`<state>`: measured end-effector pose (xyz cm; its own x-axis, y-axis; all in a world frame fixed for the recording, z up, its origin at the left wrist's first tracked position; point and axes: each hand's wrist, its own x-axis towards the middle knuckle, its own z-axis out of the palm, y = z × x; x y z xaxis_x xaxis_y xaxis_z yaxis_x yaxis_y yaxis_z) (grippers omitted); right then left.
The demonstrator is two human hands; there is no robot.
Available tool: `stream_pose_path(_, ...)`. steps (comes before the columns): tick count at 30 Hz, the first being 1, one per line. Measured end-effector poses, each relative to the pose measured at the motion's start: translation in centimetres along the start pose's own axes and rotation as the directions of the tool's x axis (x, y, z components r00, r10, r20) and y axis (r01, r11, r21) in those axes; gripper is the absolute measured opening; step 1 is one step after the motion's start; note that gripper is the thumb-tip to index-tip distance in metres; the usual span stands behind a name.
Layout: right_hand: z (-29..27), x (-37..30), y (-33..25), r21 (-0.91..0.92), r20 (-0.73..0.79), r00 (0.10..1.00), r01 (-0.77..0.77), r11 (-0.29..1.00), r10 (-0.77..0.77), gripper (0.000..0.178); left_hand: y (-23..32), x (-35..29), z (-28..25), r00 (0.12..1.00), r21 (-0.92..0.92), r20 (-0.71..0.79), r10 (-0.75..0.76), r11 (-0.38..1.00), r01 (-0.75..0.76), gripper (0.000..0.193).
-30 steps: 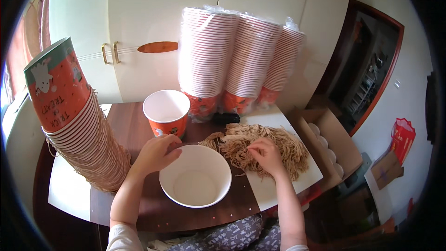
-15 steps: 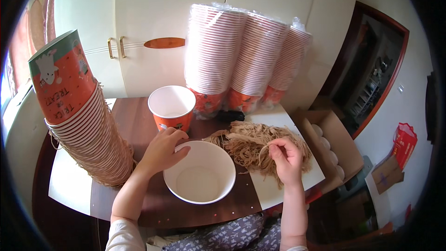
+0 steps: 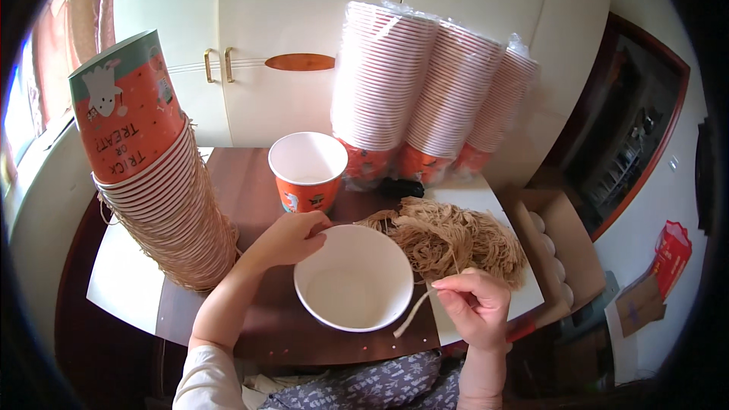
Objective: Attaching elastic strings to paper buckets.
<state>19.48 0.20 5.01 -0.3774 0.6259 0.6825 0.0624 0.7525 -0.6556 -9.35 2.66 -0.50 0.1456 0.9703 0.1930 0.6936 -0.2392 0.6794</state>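
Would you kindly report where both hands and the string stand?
Left hand at rim of near bucket. Right hand pinching string, one end hanging by that bucket. Orange bucket close beyond near bucket.

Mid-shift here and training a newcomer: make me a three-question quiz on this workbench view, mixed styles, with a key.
1. Which hand holds the loose tan strand?

2. True or false: the bucket nearest the person sits on top of the tan fibre pile.

3. How many stacks in clear plastic wrap stand at the back of the table?
A) two
B) three
C) five

Key:
1. The right hand.
2. False: the nearest bucket stands to the left of the tan fibre pile.
3. B) three.
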Motion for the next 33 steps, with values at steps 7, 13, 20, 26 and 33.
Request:
stream_pose_path(7, 1.2, -0.1, 0.1, -0.036, 0.072, 0.993, -0.086, 0.996, 0.088, 0.009, 1.9, -0.2, 1.0, 0.961, -0.157, -0.255, 0.104, 0.977, -0.148, 0.017)
stream_pose_path(13, 3.7, -0.2, 1.1, -0.188, 0.138, 0.989, -0.033, 0.982, 0.060, 0.009, 3.3, -0.7, 3.0, 0.868, -0.123, -0.455, 0.199, 0.951, -0.283, 0.019)
stream_pose_path(20, 4.6, -0.5, 2.4, -0.314, 0.076, 0.997, 0.009, 0.949, 0.016, 0.008, 3.2, -1.2, 4.6, 0.835, -0.169, -0.472, 0.283, 0.901, -0.400, 0.020)
stream_pose_path(26, 5.2, -1.6, 1.5, -0.555, 0.237, 0.961, 0.254, 0.792, -0.143, 0.010, 3.1, -1.4, 4.0, 0.902, -0.391, -0.373, 0.217, 0.845, -0.365, 0.018)
stream_pose_path(33, 5.7, -2.3, 2.9, -0.863, 0.355, 0.788, 0.483, 0.146, -0.504, 0.009, 3.4, -1.4, 3.9, 0.922, -0.709, -0.348, 0.172, 0.595, -0.379, 0.016)
